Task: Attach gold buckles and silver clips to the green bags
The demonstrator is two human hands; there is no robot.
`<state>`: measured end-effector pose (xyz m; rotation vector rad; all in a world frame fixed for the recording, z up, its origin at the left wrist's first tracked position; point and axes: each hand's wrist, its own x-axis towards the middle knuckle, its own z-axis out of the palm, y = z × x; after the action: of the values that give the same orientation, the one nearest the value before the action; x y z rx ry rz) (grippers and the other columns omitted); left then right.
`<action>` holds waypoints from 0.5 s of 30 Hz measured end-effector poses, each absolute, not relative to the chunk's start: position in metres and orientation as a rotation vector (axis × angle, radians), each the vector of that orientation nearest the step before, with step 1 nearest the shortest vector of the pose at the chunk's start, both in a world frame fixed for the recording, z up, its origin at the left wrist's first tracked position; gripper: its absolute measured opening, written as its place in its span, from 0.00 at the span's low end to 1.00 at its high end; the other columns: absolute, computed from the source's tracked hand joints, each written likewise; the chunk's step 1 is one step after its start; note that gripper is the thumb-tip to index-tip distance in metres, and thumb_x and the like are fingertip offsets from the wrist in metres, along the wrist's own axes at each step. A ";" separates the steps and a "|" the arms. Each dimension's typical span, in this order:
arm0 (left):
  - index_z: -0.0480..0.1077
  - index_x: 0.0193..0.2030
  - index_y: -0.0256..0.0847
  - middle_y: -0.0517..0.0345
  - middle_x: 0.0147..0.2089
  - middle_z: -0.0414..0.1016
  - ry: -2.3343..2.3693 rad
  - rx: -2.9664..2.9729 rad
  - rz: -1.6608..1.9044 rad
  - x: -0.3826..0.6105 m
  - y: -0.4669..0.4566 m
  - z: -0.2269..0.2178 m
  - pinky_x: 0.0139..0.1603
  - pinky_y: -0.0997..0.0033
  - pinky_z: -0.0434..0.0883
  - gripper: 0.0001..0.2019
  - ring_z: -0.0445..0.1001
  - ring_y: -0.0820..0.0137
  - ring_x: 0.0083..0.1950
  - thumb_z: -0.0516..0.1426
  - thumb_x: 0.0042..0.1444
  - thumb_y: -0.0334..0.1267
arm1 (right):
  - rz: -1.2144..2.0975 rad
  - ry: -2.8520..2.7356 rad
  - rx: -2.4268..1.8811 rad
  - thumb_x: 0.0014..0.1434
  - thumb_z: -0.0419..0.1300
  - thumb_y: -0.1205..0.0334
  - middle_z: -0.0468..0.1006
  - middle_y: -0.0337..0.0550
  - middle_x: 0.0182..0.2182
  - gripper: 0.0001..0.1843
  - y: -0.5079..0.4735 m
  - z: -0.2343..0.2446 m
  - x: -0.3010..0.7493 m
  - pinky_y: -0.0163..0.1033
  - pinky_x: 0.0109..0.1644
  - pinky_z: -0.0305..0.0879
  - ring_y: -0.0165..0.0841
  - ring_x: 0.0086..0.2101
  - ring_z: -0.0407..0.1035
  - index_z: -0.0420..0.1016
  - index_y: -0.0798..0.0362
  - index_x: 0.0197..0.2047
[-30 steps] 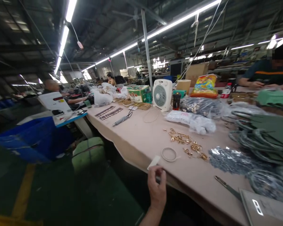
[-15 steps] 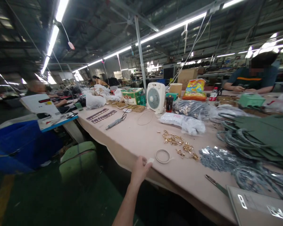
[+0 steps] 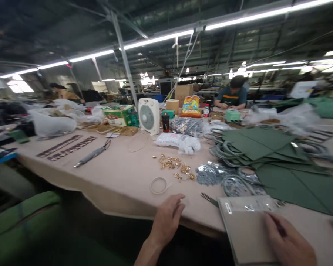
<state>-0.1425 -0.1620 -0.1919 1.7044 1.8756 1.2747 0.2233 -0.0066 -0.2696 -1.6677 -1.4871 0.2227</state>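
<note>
Resting the open right hand (image 3: 287,240) on a gray flat packet (image 3: 245,236) with writing too small to read, on the counter (image 3: 113,173); the open left hand (image 3: 166,221) holds nothing, near a thin ring (image 3: 158,185).

Overhead fluoro tubes (image 3: 158,37) bright, wide-angle edges warped, floor dim.

Dark green colour is seen on the bags (image 3: 277,147) at the right of the frame, with grey-blue rope handles (image 3: 224,147). Small gold fittings (image 3: 172,163) are laid on the beige table cover (image 3: 122,177) in the middle, and a pale grey folder (image 3: 245,232) is seen at lower right. A teal shirt (image 3: 231,96) with one orange stripe is worn at upper centre.
</note>
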 end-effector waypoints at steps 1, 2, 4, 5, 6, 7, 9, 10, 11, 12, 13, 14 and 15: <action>0.72 0.60 0.48 0.53 0.51 0.79 1.771 1.692 1.282 -0.127 -0.153 -0.190 0.56 0.65 0.74 0.15 0.78 0.64 0.50 0.53 0.70 0.42 | 0.240 -1.573 -1.630 0.56 0.57 0.40 0.85 0.45 0.46 0.20 -0.006 -0.267 0.224 0.53 0.46 0.72 0.50 0.42 0.79 0.83 0.40 0.43; 0.72 0.61 0.47 0.53 0.49 0.79 1.673 1.678 1.278 -0.112 -0.144 -0.189 0.55 0.66 0.74 0.16 0.78 0.65 0.49 0.53 0.70 0.42 | 0.251 -1.604 -1.600 0.57 0.56 0.40 0.85 0.47 0.48 0.22 -0.007 -0.265 0.224 0.51 0.50 0.71 0.50 0.44 0.78 0.82 0.43 0.45; 0.71 0.61 0.44 0.54 0.44 0.78 1.487 1.658 1.248 -0.086 -0.124 -0.191 0.53 0.67 0.74 0.17 0.77 0.66 0.45 0.54 0.69 0.42 | 0.292 -1.631 -1.547 0.61 0.55 0.40 0.85 0.50 0.47 0.24 -0.008 -0.260 0.222 0.49 0.53 0.70 0.48 0.45 0.78 0.81 0.47 0.45; 0.71 0.62 0.43 0.55 0.42 0.78 1.401 1.650 1.232 -0.074 -0.114 -0.193 0.51 0.68 0.73 0.18 0.76 0.67 0.43 0.54 0.68 0.42 | 0.314 -1.636 -1.521 0.63 0.54 0.40 0.85 0.50 0.46 0.24 -0.009 -0.257 0.221 0.48 0.54 0.70 0.47 0.45 0.77 0.81 0.49 0.46; 0.71 0.62 0.42 0.56 0.41 0.77 1.323 1.642 1.220 -0.063 -0.103 -0.196 0.49 0.69 0.73 0.19 0.76 0.67 0.42 0.55 0.67 0.42 | 0.334 -1.634 -1.498 0.64 0.53 0.41 0.84 0.50 0.46 0.24 -0.010 -0.255 0.220 0.47 0.54 0.69 0.46 0.45 0.77 0.81 0.50 0.46; 0.71 0.62 0.41 0.57 0.40 0.76 1.260 1.633 1.212 -0.053 -0.093 -0.199 0.47 0.69 0.72 0.20 0.75 0.68 0.40 0.55 0.66 0.42 | 0.353 -1.628 -1.476 0.65 0.53 0.41 0.84 0.50 0.46 0.24 -0.012 -0.252 0.219 0.46 0.54 0.69 0.45 0.45 0.77 0.81 0.50 0.47; 0.71 0.62 0.40 0.58 0.38 0.76 1.171 1.632 1.203 -0.037 -0.074 -0.206 0.46 0.70 0.71 0.21 0.74 0.68 0.40 0.56 0.65 0.41 | 0.406 -1.606 -1.447 0.67 0.54 0.41 0.84 0.49 0.44 0.24 -0.014 -0.248 0.220 0.43 0.51 0.70 0.42 0.43 0.77 0.81 0.51 0.47; 0.71 0.62 0.40 0.58 0.38 0.76 1.140 1.647 1.197 -0.031 -0.066 -0.209 0.47 0.69 0.71 0.21 0.74 0.68 0.40 0.56 0.64 0.40 | 0.439 -1.594 -1.437 0.67 0.54 0.41 0.84 0.48 0.41 0.24 -0.015 -0.246 0.222 0.42 0.48 0.70 0.41 0.40 0.76 0.81 0.52 0.46; 0.72 0.61 0.40 0.58 0.38 0.77 1.116 1.671 1.187 -0.026 -0.059 -0.212 0.47 0.69 0.71 0.21 0.74 0.67 0.40 0.56 0.63 0.40 | 0.476 -1.581 -1.429 0.68 0.54 0.41 0.83 0.46 0.37 0.24 -0.016 -0.245 0.225 0.41 0.44 0.70 0.39 0.36 0.76 0.81 0.52 0.45; 0.73 0.61 0.40 0.58 0.38 0.77 1.101 1.699 1.178 -0.022 -0.054 -0.214 0.48 0.69 0.70 0.21 0.75 0.67 0.40 0.56 0.62 0.39 | 0.518 -1.570 -1.417 0.68 0.55 0.40 0.81 0.44 0.32 0.25 -0.017 -0.244 0.228 0.40 0.41 0.70 0.38 0.33 0.74 0.81 0.53 0.44; 0.73 0.60 0.40 0.58 0.39 0.77 1.098 1.723 1.170 -0.019 -0.050 -0.216 0.48 0.69 0.70 0.21 0.75 0.67 0.40 0.56 0.61 0.38 | 0.565 -1.563 -1.400 0.68 0.55 0.40 0.79 0.43 0.29 0.25 -0.018 -0.243 0.231 0.39 0.38 0.69 0.37 0.31 0.73 0.81 0.53 0.44; 0.74 0.60 0.41 0.58 0.39 0.78 1.103 1.742 1.164 -0.017 -0.048 -0.218 0.48 0.70 0.70 0.21 0.75 0.67 0.40 0.56 0.60 0.37 | 0.620 -1.562 -1.373 0.68 0.55 0.40 0.78 0.42 0.28 0.25 -0.020 -0.242 0.234 0.38 0.36 0.69 0.37 0.30 0.73 0.81 0.53 0.44; 0.74 0.60 0.41 0.58 0.39 0.78 1.112 1.754 1.160 -0.016 -0.046 -0.221 0.47 0.70 0.70 0.21 0.75 0.67 0.40 0.56 0.59 0.37 | 0.680 -1.564 -1.338 0.68 0.56 0.40 0.78 0.42 0.28 0.25 -0.021 -0.241 0.235 0.38 0.36 0.70 0.37 0.31 0.73 0.81 0.54 0.44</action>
<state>-0.0164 -0.0464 -0.2206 1.7539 1.1121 1.1597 0.2355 -0.0206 -0.2408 -1.3384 -1.5640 0.6805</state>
